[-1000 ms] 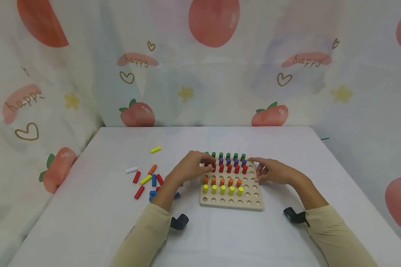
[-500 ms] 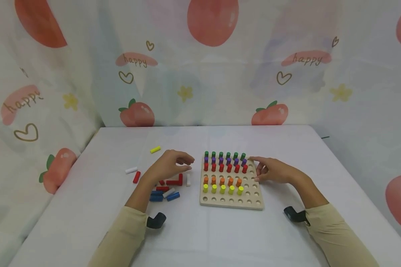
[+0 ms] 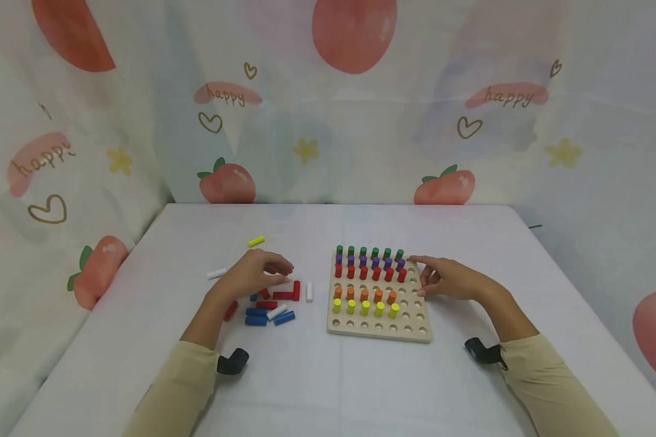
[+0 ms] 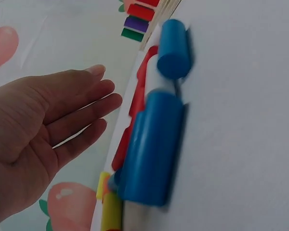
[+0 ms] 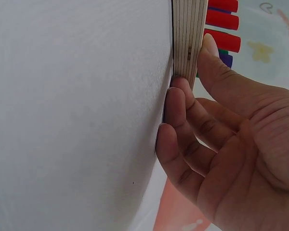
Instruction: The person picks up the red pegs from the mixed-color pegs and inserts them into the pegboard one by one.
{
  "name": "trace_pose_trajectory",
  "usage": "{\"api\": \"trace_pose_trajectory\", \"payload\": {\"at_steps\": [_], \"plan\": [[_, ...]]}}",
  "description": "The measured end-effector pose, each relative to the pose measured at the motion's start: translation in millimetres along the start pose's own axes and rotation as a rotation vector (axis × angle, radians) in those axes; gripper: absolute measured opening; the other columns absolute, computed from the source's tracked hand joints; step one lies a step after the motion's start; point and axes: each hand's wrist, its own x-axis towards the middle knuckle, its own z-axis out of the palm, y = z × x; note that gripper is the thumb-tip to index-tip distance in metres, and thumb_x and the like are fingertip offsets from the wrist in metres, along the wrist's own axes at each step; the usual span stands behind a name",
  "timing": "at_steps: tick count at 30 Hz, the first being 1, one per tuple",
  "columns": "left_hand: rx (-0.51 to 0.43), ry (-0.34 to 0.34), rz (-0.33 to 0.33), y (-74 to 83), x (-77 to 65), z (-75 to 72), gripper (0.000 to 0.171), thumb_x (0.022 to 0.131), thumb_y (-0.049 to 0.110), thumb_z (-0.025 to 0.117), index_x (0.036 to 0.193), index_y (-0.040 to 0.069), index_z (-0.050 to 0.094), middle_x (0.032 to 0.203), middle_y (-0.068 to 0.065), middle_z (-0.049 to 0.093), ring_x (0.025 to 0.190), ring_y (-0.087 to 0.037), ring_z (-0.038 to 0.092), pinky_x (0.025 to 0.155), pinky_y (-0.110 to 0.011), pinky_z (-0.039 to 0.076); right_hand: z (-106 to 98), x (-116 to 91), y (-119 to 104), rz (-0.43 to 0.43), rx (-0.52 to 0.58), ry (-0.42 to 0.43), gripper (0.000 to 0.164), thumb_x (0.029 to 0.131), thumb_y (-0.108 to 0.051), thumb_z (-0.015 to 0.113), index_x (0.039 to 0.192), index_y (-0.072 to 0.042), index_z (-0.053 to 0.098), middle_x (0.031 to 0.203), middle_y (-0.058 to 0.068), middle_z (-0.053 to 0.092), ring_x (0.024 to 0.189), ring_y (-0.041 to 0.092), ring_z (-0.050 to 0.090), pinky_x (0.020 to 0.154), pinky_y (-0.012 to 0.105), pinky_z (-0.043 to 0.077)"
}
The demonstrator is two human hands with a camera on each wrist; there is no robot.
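Observation:
My left hand [image 3: 248, 273] hovers over the loose pegs left of the board, fingers loosely bent and nothing between them. In the left wrist view, blue pegs [image 4: 154, 149] and a white peg [image 4: 159, 79] lie past its fingertips. A wooden pegboard [image 3: 379, 334] carries upright rows of green pegs [image 3: 363, 251], purple pegs, red pegs [image 3: 363, 273], orange pegs [image 3: 364, 295] and yellow pegs [image 3: 365, 308]. My right hand [image 3: 451, 279] holds the board's right edge. The right wrist view has its thumb on the board's top and its fingers curled against the side.
Loose red pegs [image 3: 283, 295], blue pegs [image 3: 256, 321] and a white peg [image 3: 309, 292] are scattered between my left hand and the board. Farther back lies a yellow peg [image 3: 256, 241]. Another white peg [image 3: 216, 274] sits left of my wrist. A printed curtain [image 3: 339, 139] hangs behind the table.
My left hand has moved left from the board to above the loose pegs, uncovering the left end of the red row. My right hand has stayed at the board's edge.

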Motion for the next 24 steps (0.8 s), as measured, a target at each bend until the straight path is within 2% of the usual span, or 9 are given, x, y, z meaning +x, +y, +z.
{"api": "trace_pose_trajectory", "payload": {"at_steps": [5, 11, 15, 24], "plan": [[-0.055, 0.017, 0.004, -9.1, -9.9, -17.6, 0.028, 0.094, 0.013, 0.079, 0.121, 0.008, 0.075, 0.113, -0.001, 0.075, 0.108, -0.020, 0.070, 0.093, -0.038, 0.057, 0, 1, -3, 0.004, 0.005, 0.000, 0.081, 0.091, -0.022, 0.082, 0.156, 0.000, 0.038, 0.097, 0.003, 0.060, 0.091, 0.022, 0.056, 0.078, 0.036, 0.051], [-0.095, -0.004, -0.059, -27.2, -21.9, -33.8, 0.026, 0.093, 0.009, 0.078, 0.119, 0.011, 0.076, 0.112, -0.002, 0.075, 0.110, -0.023, 0.070, 0.093, -0.040, 0.057, 1, 2, -2, -0.003, 0.012, 0.001, 0.080, 0.092, -0.021, 0.081, 0.156, 0.000, 0.038, 0.097, 0.003, 0.060, 0.092, 0.022, 0.056, 0.079, 0.035, 0.052], [-0.117, -0.025, -0.103, -41.4, -25.3, -36.8, 0.026, 0.094, 0.010, 0.078, 0.119, 0.011, 0.076, 0.112, -0.003, 0.075, 0.110, -0.023, 0.070, 0.094, -0.040, 0.056, 1, 2, -3, -0.008, 0.018, -0.001, 0.080, 0.092, -0.021, 0.081, 0.156, 0.000, 0.038, 0.097, 0.003, 0.060, 0.091, 0.022, 0.056, 0.078, 0.035, 0.052], [-0.144, -0.005, -0.113, -57.1, -21.8, -34.3, 0.028, 0.092, 0.009, 0.080, 0.119, 0.012, 0.077, 0.109, 0.001, 0.076, 0.108, -0.021, 0.070, 0.095, -0.038, 0.056, 0, 1, 0, 0.017, 0.002, -0.004, 0.081, 0.092, -0.023, 0.081, 0.157, -0.002, 0.038, 0.098, 0.003, 0.060, 0.093, 0.023, 0.056, 0.079, 0.035, 0.052]]}}
